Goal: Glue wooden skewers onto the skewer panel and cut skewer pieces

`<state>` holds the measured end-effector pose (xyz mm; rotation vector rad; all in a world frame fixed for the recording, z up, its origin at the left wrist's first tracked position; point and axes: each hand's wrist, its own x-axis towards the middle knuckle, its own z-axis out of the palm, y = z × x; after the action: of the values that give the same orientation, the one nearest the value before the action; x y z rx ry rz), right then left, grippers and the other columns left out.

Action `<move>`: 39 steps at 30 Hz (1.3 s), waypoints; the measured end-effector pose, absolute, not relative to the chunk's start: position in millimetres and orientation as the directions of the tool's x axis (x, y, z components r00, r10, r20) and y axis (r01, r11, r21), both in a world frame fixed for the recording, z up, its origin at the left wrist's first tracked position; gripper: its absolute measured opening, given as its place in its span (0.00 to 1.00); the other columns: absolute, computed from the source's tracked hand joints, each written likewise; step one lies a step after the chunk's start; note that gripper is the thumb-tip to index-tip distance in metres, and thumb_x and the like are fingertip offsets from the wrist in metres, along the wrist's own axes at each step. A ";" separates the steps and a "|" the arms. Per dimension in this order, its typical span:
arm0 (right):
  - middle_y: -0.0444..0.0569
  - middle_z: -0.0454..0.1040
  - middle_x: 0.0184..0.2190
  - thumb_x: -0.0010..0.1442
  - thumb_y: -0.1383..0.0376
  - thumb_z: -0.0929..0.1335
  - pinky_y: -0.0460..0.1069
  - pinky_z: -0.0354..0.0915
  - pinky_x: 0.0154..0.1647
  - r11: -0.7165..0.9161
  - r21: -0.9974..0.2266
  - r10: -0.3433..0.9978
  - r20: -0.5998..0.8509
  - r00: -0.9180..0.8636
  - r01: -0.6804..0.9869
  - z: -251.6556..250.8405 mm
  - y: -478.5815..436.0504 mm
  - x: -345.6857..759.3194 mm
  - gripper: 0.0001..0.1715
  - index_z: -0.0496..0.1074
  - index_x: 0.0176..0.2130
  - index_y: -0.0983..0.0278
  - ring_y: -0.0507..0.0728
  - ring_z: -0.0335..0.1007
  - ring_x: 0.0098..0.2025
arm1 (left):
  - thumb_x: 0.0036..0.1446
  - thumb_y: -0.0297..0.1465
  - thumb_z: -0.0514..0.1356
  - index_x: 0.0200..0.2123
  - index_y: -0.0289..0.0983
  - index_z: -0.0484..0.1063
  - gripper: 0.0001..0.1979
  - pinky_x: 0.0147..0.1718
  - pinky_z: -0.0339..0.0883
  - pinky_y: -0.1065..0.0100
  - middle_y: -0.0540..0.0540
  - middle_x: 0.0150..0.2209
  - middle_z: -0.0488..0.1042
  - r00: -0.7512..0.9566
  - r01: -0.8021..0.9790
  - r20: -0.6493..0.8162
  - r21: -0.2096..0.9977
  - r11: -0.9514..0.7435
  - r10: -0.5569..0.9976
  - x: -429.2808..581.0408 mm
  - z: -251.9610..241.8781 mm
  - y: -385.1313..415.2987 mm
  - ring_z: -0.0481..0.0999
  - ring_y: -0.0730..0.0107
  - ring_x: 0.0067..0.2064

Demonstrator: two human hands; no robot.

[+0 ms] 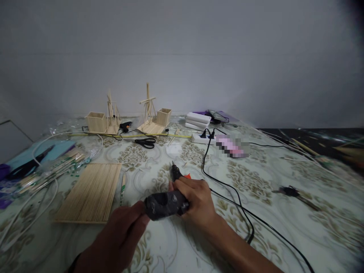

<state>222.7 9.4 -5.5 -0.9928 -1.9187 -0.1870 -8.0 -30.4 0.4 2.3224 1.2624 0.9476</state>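
A black hot glue gun (pixel 166 204) is held above the table, its nozzle pointing away from me and a bit of orange showing near the front. My right hand (pixel 197 199) is wrapped around it from the right. At its near left end, the fingers of my left hand (pixel 129 223) are closed against the body; whether they also pinch something small there is hidden. Left of the hands lies a flat panel of thin wooden sticks (pixel 89 191). Between the panel and the glue gun is a short bundle of sticks (pixel 123 189) with a green-printed wrapper.
Behind stand two stick models with boxes (pixel 96 123) (pixel 164 117), and black scissors (pixel 145 142). A white power strip (pixel 199 138) feeds black cables (pixel 227 185) running along the right. Loose sticks (pixel 51 170) and wrappers clutter the left; keys (pixel 290 191) lie right.
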 end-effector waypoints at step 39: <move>0.46 0.70 0.27 0.65 0.67 0.66 0.50 0.56 0.31 0.708 -0.313 0.580 0.769 -0.269 0.633 -9.1 9.2 218.9 0.07 0.68 0.33 0.60 0.55 0.65 0.28 | 0.71 0.40 0.59 0.52 0.47 0.83 0.14 0.44 0.81 0.71 0.45 0.43 0.87 0.441 0.534 0.267 0.690 -0.489 0.857 -24.2 -26.8 -31.6 0.85 0.63 0.43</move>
<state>218.9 9.2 -9.1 -0.9340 -1.9512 -0.0694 -24.2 -31.6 -26.8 2.1807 1.1653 0.8283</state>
